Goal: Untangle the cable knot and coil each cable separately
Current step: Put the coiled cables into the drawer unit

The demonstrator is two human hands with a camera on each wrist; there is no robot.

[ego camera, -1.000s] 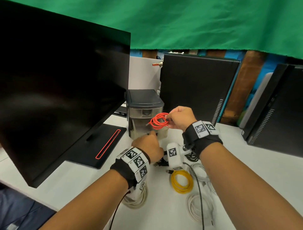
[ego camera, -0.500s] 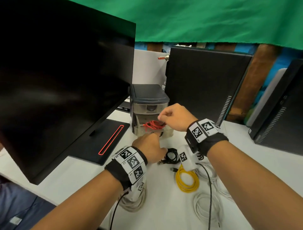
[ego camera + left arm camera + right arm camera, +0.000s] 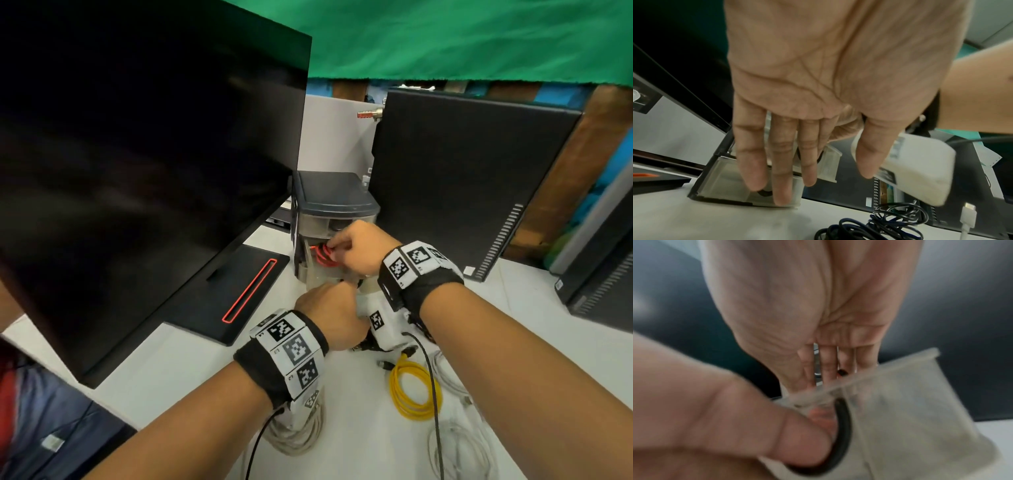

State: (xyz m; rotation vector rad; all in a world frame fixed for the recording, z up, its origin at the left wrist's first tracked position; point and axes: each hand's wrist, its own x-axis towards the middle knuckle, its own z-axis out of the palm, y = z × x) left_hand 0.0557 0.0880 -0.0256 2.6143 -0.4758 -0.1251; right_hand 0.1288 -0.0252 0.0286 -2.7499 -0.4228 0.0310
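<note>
A coiled red cable sits half inside an open drawer of the small grey drawer unit. My right hand grips the coil at the drawer mouth; in the right wrist view my right hand is blurred. Below it my left hand lies with straight fingers against the translucent drawer front. A coiled yellow cable lies on the white table in front of me. A black cable bundle lies beside my left hand.
A large black monitor stands close on the left, its base beside the drawer unit. A black computer tower stands behind. White cable coils and a beige coil lie near the table's front edge.
My right hand has carried the red coil down from above the unit into the open drawer. My left hand has stayed at the drawer front.
</note>
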